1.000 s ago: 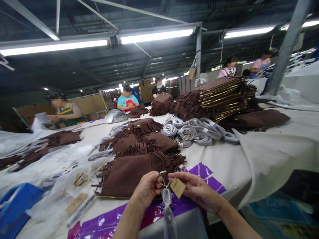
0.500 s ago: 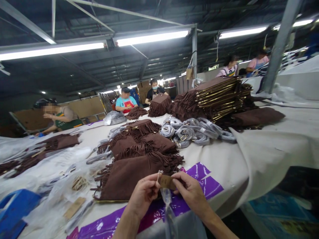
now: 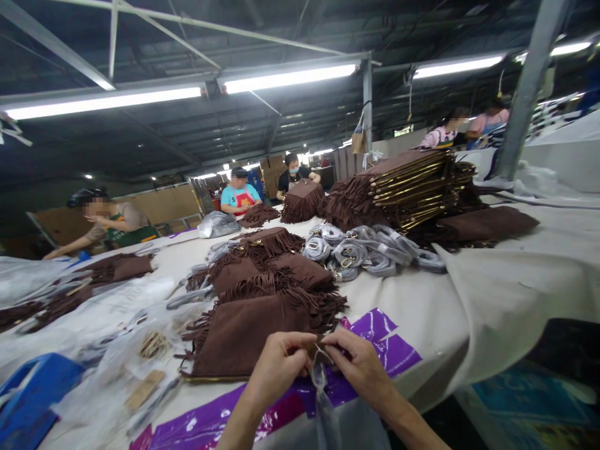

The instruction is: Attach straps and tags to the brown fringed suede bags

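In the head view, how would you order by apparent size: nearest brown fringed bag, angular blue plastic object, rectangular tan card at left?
Nearest brown fringed bag
Angular blue plastic object (visible part)
Rectangular tan card

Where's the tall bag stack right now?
The bag stack is right of centre in the head view, on the table, just behind the grey coils, beyond the right hand.

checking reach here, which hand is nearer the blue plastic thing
Left. The left hand is to the right of the blue plastic thing, with a brown card between; the right hand is farther to the right.
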Demonstrator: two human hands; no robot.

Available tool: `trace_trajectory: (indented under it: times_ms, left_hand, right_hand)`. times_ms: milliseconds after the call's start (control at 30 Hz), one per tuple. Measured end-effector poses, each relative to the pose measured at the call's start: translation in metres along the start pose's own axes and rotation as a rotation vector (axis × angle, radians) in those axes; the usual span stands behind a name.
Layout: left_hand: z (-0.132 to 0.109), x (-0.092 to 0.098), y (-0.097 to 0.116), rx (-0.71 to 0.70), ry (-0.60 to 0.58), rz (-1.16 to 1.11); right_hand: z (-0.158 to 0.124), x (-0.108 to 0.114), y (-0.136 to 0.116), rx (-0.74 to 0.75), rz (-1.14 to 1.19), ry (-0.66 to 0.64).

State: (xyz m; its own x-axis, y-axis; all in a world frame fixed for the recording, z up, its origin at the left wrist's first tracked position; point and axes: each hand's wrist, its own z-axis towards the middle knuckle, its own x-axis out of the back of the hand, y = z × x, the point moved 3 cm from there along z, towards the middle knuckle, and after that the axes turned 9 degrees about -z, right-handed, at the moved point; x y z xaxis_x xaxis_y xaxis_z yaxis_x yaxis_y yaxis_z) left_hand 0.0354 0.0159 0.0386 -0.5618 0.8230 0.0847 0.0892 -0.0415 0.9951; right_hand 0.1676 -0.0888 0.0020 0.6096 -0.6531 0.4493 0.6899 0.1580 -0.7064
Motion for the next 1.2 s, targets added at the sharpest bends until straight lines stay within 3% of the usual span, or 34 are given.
trace_trajectory:
  times_ms: [100, 233, 300, 433, 567, 633, 700, 800, 867, 967, 1033, 1133, 1200]
  left_hand:
    - [-0.005, -0.007, 0.014, -0.02, -0.058, 0.004]
    - [-0.006, 0.001, 0.025, -0.23, 0.165, 0.245]
    - [-0.003, 0.005, 0.021, -0.274, 0.202, 0.401]
    - [0.003, 0.0, 0.009, -0.253, 0.121, 0.479]
    - [0.004, -0.006, 0.02, -0.34, 0.011, 0.546]
    - [0.006, 0.004, 0.029, -0.371, 0.025, 0.557]
    - [0.008, 0.026, 0.037, -0.37, 0.134, 0.517]
    - [0.006, 0.064, 0.034, -0.262, 0.284, 0.351]
    - [0.0, 0.074, 0.026, -0.191, 0.282, 0.262]
    - [-0.005, 0.064, 0.019, -0.151, 0.216, 0.207]
    - [-0.003, 0.047, 0.027, -0.168, 0.163, 0.159]
    - [-0.002, 0.021, 0.064, -0.303, 0.176, 0.161]
    - [-0.006, 0.005, 0.093, -0.385, 0.076, 0.142]
  right_hand:
    - [-0.002, -0.004, 0.007, -0.128, 0.091, 0.001]
    - [-0.004, -0.01, 0.013, -0.264, 0.296, -0.058]
    - [-0.004, -0.011, 0.013, -0.282, 0.33, -0.08]
    - [-0.001, -0.008, 0.006, -0.153, 0.146, -0.038]
    - [0.006, -0.004, -0.007, 0.086, -0.096, -0.024]
    - [0.008, -0.001, -0.006, 0.128, -0.213, -0.038]
    - [0.005, 0.004, 0.001, 0.16, -0.348, -0.02]
    - [-0.007, 0.013, 0.023, 0.215, -0.518, -0.05]
    - [-0.014, 0.017, 0.042, 0.244, -0.563, -0.122]
    - [-0.014, 0.023, 0.059, 0.237, -0.529, -0.116]
    - [-0.008, 0.023, 0.051, 0.182, -0.455, -0.075]
    - [-0.002, 0.011, 0.019, 0.041, -0.301, -0.117]
    - [-0.001, -0.002, 0.0, -0.04, -0.209, -0.158]
